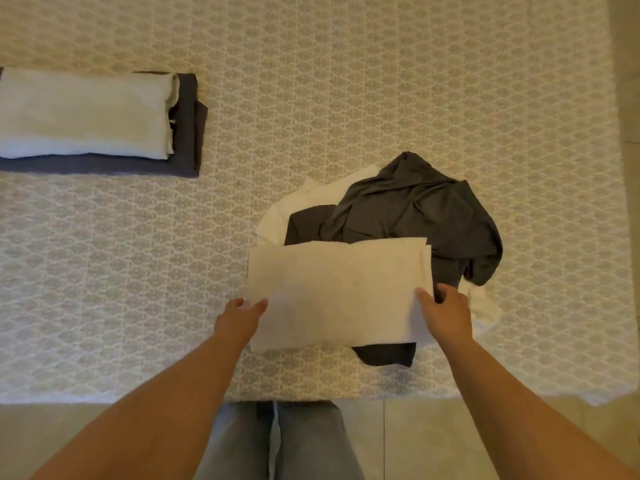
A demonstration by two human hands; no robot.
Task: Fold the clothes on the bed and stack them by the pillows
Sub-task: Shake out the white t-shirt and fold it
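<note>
Head view: folded white cloth (341,292), flat, atop grey pile (415,216).

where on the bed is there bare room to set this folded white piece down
Bare bedspread lies between the folded stack at far left and the unfolded pile; more lies beyond the pile. It is crowded under the folded white piece, held by the left hand and right hand over that pile.
</note>
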